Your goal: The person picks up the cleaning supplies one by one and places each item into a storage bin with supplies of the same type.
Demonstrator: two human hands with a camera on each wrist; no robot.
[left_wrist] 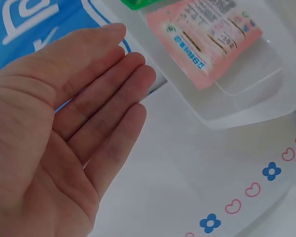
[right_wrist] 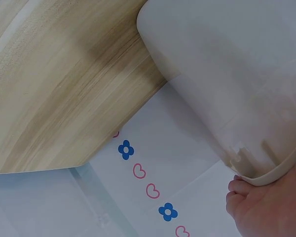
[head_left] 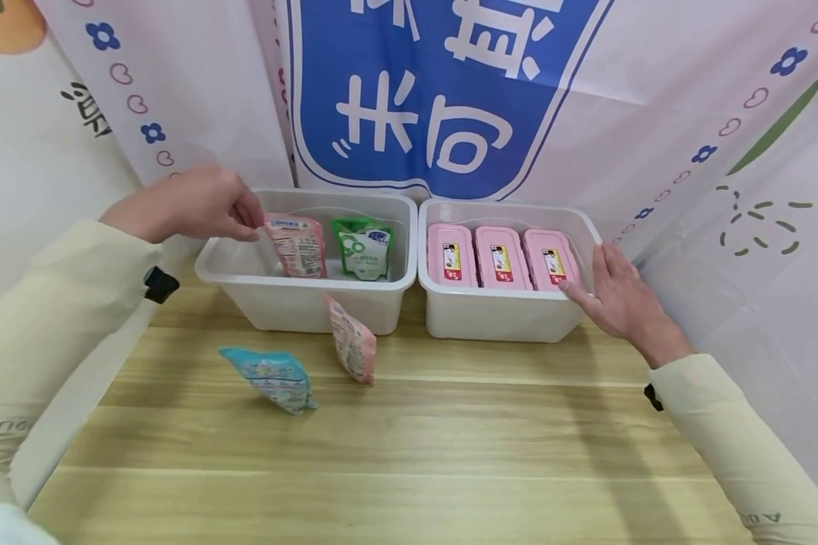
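Observation:
My left hand hovers over the left end of the left white bin, fingers loosely bent. In the left wrist view its palm shows with nothing in it, fingers apart from a pink pouch. That pink pouch stands inside the bin, with a green and white pouch to its right. My right hand rests on the right front corner of the right white bin, thumb over the rim. Three pink lidded boxes sit in a row in this bin.
On the wooden table, in front of the left bin, are a blue pouch and another pink pouch. A printed curtain hangs right behind both bins, which stand side by side. Light printed sheets flank the table.

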